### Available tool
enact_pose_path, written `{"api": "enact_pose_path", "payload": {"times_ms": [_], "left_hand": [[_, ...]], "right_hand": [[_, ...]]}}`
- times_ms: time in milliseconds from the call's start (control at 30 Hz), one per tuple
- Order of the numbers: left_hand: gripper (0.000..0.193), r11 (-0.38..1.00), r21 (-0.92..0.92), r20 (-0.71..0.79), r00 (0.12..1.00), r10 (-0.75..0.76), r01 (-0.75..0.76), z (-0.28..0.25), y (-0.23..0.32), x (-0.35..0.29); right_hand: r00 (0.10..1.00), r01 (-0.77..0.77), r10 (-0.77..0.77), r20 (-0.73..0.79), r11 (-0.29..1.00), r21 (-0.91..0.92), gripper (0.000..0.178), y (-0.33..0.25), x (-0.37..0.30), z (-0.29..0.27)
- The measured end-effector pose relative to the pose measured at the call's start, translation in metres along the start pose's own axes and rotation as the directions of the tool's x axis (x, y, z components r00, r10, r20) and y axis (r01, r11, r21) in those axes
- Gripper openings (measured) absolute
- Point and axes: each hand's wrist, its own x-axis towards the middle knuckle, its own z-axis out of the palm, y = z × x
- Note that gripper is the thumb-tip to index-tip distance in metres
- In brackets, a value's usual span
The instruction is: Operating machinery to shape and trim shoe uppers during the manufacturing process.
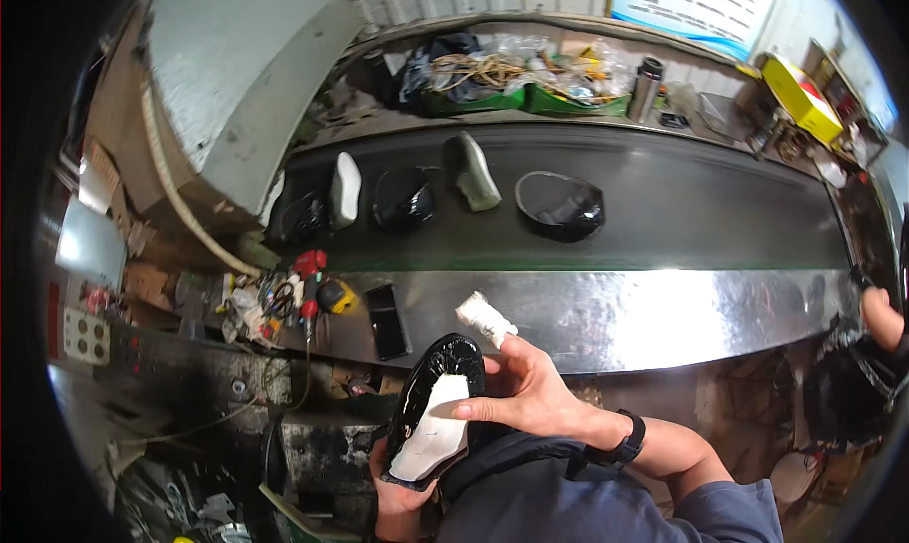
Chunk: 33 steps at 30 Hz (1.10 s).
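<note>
My left hand (402, 498) is wrapped round the lower end of a black glossy shoe upper (410, 401) with a white insole (431, 429) in it, sole side facing up. My right hand (535, 391) grips its right side, thumb pressed on the white insole, the other fingers partly hidden behind the shoe. Just beyond my right fingertips lies a white crumpled roll (486, 319) at the metal bench edge; whether a finger touches it I cannot tell. A dark watch is on my right wrist.
A dark belt (682, 197) carries white shoe lasts (346, 191) and black glossy uppers (561, 205). On the metal bench (530, 292) lie a phone (386, 322), a red tool (310, 283) and a yellow tape measure (336, 296). Another person's hand (881, 318) shows at far right.
</note>
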Motion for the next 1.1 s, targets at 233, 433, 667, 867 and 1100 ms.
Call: {"api": "enact_pose_path", "payload": {"times_ms": [233,433,667,867,1100], "left_hand": [[0.053,0.979,0.192,0.067,0.994,-0.089,0.075,0.023,-0.015,0.025],[0.045,0.949,0.280,0.177,0.979,0.100,-0.147,0.058,-0.013,0.048],[0.069,-0.365,0.548,0.832,0.535,0.147,-0.753,0.134,-0.025,0.084],[0.086,-0.294,0.392,0.909,0.417,-0.024,-0.872,0.109,-0.087,0.107],[0.071,-0.356,0.255,0.945,0.310,-0.105,-0.899,0.107,-0.082,0.118]], "right_hand": [[0.977,0.046,-0.059,-0.207,0.997,-0.063,0.065,-0.012,-0.029,-0.023],[0.924,0.127,-0.064,-0.377,0.981,0.146,0.062,0.007,-0.042,-0.068],[0.940,-0.256,-0.104,-0.325,0.414,-0.874,0.119,0.050,-0.071,-0.133],[0.992,0.014,-0.099,-0.078,0.699,-0.715,0.100,0.034,-0.066,-0.103],[0.988,0.103,-0.151,-0.035,0.806,-0.583,0.115,0.028,-0.071,-0.116]]}}
